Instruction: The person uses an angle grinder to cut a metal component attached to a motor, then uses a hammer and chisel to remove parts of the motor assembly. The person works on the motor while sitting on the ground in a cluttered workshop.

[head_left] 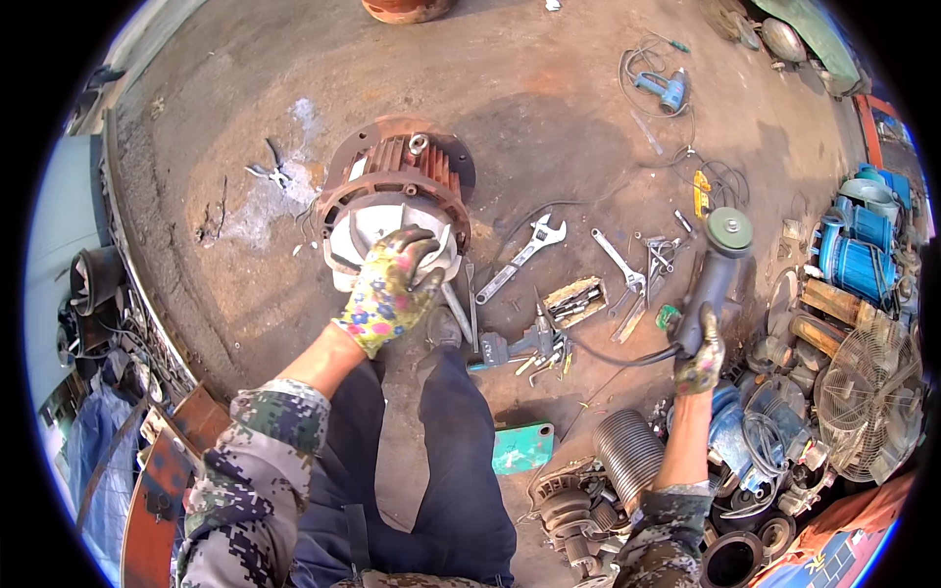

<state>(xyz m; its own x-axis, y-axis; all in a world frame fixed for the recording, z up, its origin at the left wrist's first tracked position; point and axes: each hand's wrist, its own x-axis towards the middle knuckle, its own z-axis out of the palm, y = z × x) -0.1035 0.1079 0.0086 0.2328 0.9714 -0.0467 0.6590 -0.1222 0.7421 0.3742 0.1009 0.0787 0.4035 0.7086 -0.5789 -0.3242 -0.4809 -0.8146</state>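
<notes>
An electric motor (420, 163) with a rusty, finned body and a lifting eye on top stands on the ground before me. A pale, bladed fan (355, 235) covers its near end. My left hand (390, 284), in a flowered glove, lies over this fan with its fingers bent round a blade. Off to the right, my right hand (702, 358), gloved too, grips the lower body of a grey angle grinder (710, 284). The grinder is raised upright, its green disc (729, 228) at the top, clear of the motor. Its cable trails leftward from the handle.
An adjustable wrench (521, 260), several spanners (621, 261), a box of bits (576, 301) and a cordless drill (534, 339) lie right of the motor. Pliers (271, 169) lie left, a blue heat gun (663, 89) farther off. Motor parts and a fan guard (867, 407) crowd the right.
</notes>
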